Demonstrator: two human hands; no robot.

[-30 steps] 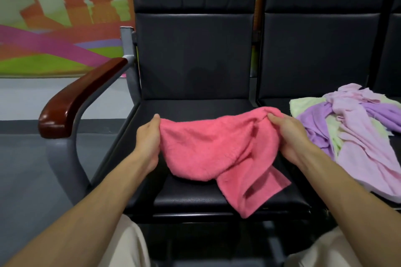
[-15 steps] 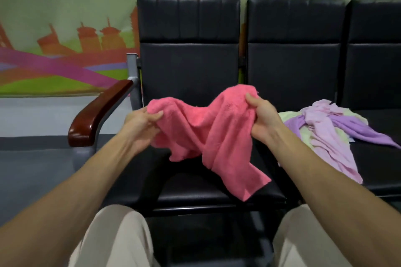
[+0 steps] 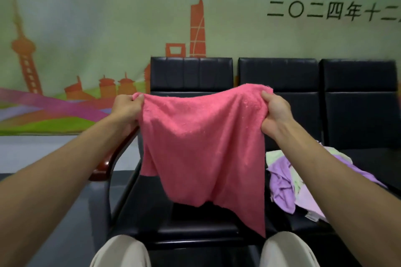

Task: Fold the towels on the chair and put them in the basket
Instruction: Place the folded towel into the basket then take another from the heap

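While left hand [image 3: 128, 108] and right hand [image 3: 274, 112] each pinch a top corner, pink towel [image 3: 204, 147] hangs spread above the chair [image 3: 191, 73] seat. Risk: bottom edge hangs uneven, so the fold may go crooked; a weak pinch drops a corner. Count: one towel held, two hands, one tangled pile [image 3: 282, 180] to its right, at least three colours.

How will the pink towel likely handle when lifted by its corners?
Probably floppy: the pink towel sags between the left hand and right hand and hangs in loose folds. Likely light, since grips at two corners carry it. Its fuzzy pile suggests it won't slip easily.
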